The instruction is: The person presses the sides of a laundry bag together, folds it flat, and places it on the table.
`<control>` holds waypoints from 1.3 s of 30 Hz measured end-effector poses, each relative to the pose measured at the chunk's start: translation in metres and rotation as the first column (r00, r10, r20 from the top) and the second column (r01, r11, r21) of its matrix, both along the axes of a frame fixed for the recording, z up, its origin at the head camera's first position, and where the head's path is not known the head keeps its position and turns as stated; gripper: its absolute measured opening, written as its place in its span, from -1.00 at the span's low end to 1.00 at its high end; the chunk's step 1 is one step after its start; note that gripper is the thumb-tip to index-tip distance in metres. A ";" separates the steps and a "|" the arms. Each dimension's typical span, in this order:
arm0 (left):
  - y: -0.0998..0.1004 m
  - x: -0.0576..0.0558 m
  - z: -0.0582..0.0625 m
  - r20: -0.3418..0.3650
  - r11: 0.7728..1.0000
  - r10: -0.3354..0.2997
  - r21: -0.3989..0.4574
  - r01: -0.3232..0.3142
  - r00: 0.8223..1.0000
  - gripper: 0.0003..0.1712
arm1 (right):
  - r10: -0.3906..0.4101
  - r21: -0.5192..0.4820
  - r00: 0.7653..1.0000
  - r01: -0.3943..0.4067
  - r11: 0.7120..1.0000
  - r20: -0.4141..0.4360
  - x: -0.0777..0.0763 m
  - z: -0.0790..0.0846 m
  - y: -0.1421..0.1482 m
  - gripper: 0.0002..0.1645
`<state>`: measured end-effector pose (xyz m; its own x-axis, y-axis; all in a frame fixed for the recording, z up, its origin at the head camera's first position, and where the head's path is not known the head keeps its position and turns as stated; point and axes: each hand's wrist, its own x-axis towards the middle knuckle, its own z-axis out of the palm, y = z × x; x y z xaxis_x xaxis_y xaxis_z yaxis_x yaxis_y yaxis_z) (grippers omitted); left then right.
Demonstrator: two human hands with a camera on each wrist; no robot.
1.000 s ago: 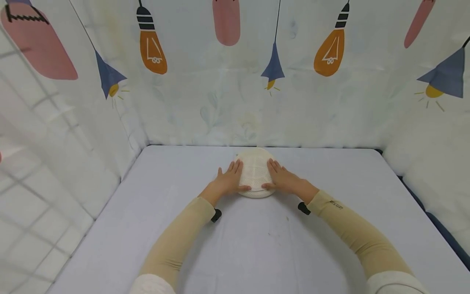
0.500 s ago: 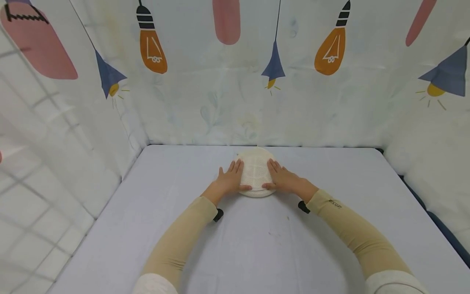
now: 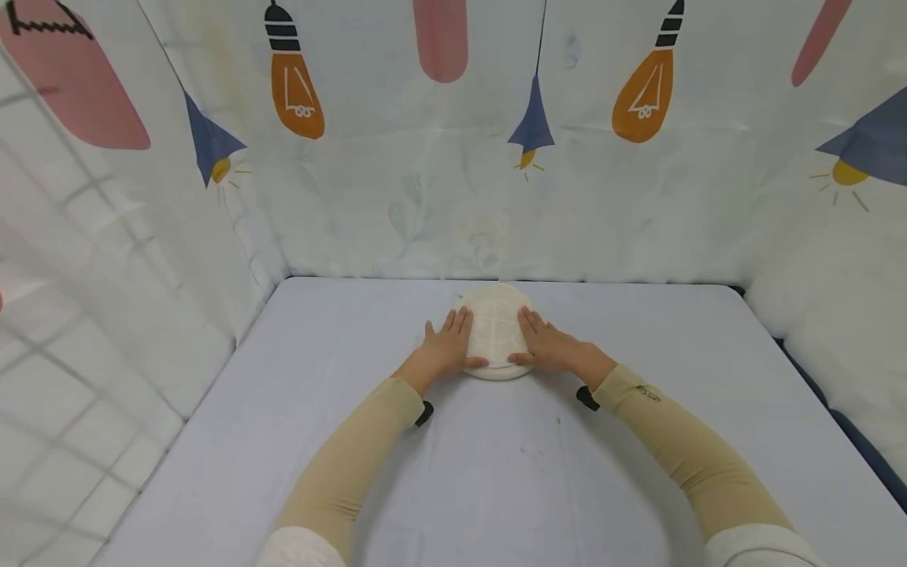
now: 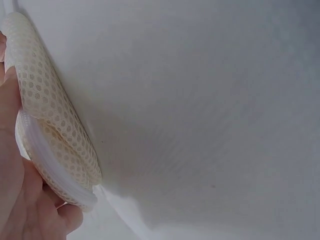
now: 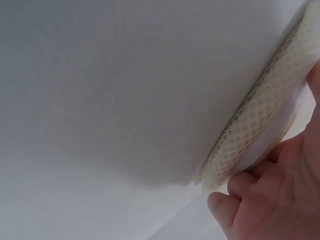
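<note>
A round, cream mesh laundry bag [image 3: 496, 331] with a white zip band lies at the far edge of the table. My left hand [image 3: 450, 343] rests on its left side, fingers straight and pointing away, thumb along the near rim. On the opposite side my right hand [image 3: 549, 345] mirrors it, fingers extended on the mesh. In the left wrist view, the mesh bag [image 4: 55, 105] shows its honeycomb weave and zip band beside the left hand [image 4: 25, 190]. The right wrist view has the bag's edge [image 5: 255, 115] against the table, with the right hand [image 5: 280, 195] touching it.
The table [image 3: 489, 472] has a white cover with a few small marks. Behind it hangs a white curtain [image 3: 340, 197] printed with lamps and bulbs, close to the bag. More white fabric [image 3: 836, 315] bounds the right side. A black wrist device [image 3: 586, 398] sits below the right wrist.
Both hands keep the same place on the mesh bag. The head view has shifted slightly; otherwise little differs.
</note>
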<state>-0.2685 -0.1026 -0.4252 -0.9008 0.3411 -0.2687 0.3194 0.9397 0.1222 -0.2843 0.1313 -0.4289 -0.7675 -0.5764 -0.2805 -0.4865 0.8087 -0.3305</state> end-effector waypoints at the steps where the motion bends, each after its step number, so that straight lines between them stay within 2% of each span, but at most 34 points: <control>1: 0.000 0.000 0.000 0.000 1.000 -0.004 -0.006 0.004 1.000 0.21 | -0.001 0.002 1.000 0.001 1.000 0.001 0.000 0.000 0.000 0.16; 6: -0.001 0.000 0.001 0.004 1.000 -0.015 -0.003 0.015 1.000 0.20 | -0.004 -0.007 1.000 0.004 1.000 0.006 0.000 -0.001 0.001 0.16; 13: -0.006 0.001 0.000 0.002 0.998 -0.011 0.063 0.011 1.000 0.19 | 0.021 -0.028 1.000 -0.022 0.999 -0.016 -0.002 0.001 0.006 0.16; 19: -0.008 0.000 0.000 0.003 0.996 -0.031 0.079 0.030 1.000 0.18 | 0.035 -0.047 0.999 -0.037 0.998 -0.042 -0.004 0.008 0.012 0.19; 32: -0.014 -0.006 0.003 -0.013 0.994 -0.050 0.100 0.051 0.999 0.18 | 0.084 -0.021 0.993 -0.086 0.996 -0.081 -0.025 0.025 0.011 0.19; 39: -0.014 -0.012 0.003 -0.010 0.990 -0.060 0.131 0.061 0.998 0.21 | 0.107 -0.030 0.989 -0.111 0.993 -0.099 -0.034 0.022 0.005 0.23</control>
